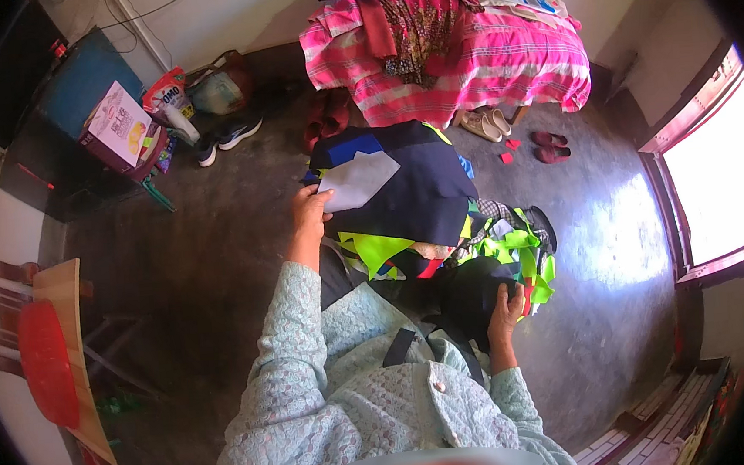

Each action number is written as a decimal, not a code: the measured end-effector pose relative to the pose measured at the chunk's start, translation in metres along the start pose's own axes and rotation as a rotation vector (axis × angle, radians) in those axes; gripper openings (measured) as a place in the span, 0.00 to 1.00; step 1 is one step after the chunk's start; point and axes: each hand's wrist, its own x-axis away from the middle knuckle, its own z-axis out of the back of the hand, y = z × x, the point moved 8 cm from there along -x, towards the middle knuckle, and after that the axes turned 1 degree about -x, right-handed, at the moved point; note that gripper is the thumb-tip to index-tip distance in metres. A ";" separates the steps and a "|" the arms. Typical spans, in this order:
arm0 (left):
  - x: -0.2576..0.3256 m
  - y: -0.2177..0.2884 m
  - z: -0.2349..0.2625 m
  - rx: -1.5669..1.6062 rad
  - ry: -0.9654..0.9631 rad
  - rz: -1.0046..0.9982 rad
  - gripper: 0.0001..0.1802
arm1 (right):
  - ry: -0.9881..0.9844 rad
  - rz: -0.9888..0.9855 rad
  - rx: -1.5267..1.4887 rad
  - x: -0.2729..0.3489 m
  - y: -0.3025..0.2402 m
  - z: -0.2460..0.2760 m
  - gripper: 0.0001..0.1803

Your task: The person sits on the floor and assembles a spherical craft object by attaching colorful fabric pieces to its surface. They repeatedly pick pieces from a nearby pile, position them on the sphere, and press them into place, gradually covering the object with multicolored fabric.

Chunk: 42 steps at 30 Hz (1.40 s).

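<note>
My left hand [309, 213] pinches the lower left corner of a pale grey fabric piece [359, 181]. That piece lies over a blue scrap [348, 149] and a large dark navy cloth [429, 175], spread in front of me. Yellow-green scraps [375, 248] stick out beneath the navy cloth. On the right, my right hand [502, 311] is closed on the edge of a dark, rounded black fabric item [471, 293]; its exact kind is unclear. Beside that hand sits a heap of bright green, white and red fabric scraps [517, 243], partly hidden.
A pink checked cloth [465, 76] covers a low bed or table at the back, with clothes on it. Shoes [550, 146] and red scraps [507, 158] lie on the dark floor. Boxes [119, 130] stand back left, a red stool [48, 363] at left, a bright window [717, 170] at right.
</note>
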 end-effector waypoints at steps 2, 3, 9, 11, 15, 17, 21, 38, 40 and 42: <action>0.002 0.011 -0.009 0.134 -0.114 -0.033 0.19 | -0.038 -0.026 0.042 0.000 0.001 0.000 0.14; 0.005 0.020 -0.015 0.199 -0.174 -0.049 0.17 | -0.034 -0.033 0.047 0.000 0.000 0.001 0.15; 0.009 0.109 -0.067 -0.049 -0.332 -0.365 0.07 | -0.018 -0.060 0.049 0.002 0.000 0.001 0.19; 0.001 0.140 -0.085 -0.197 -0.384 -0.455 0.09 | -0.036 -0.070 0.052 0.002 0.004 0.000 0.21; 0.022 0.203 -0.129 -0.015 -0.600 -0.504 0.07 | -0.025 -0.085 0.020 0.002 0.008 0.002 0.23; 0.028 0.218 -0.134 0.120 -0.644 -0.476 0.06 | -0.027 -0.098 0.016 0.003 0.010 0.003 0.24; -0.003 0.185 -0.112 0.015 -0.560 -0.504 0.07 | -0.016 -0.046 -0.005 0.003 0.004 0.002 0.20; -0.008 0.072 -0.021 -0.300 0.096 -0.640 0.17 | 0.016 -0.065 -0.192 -0.001 0.016 0.001 0.17; 0.024 0.070 -0.039 -0.308 0.017 -0.676 0.15 | 0.041 -0.106 -0.238 -0.001 0.016 0.002 0.16; 0.071 0.072 -0.069 -0.390 -0.078 -0.653 0.11 | 0.040 -0.138 -0.329 -0.001 0.011 0.004 0.14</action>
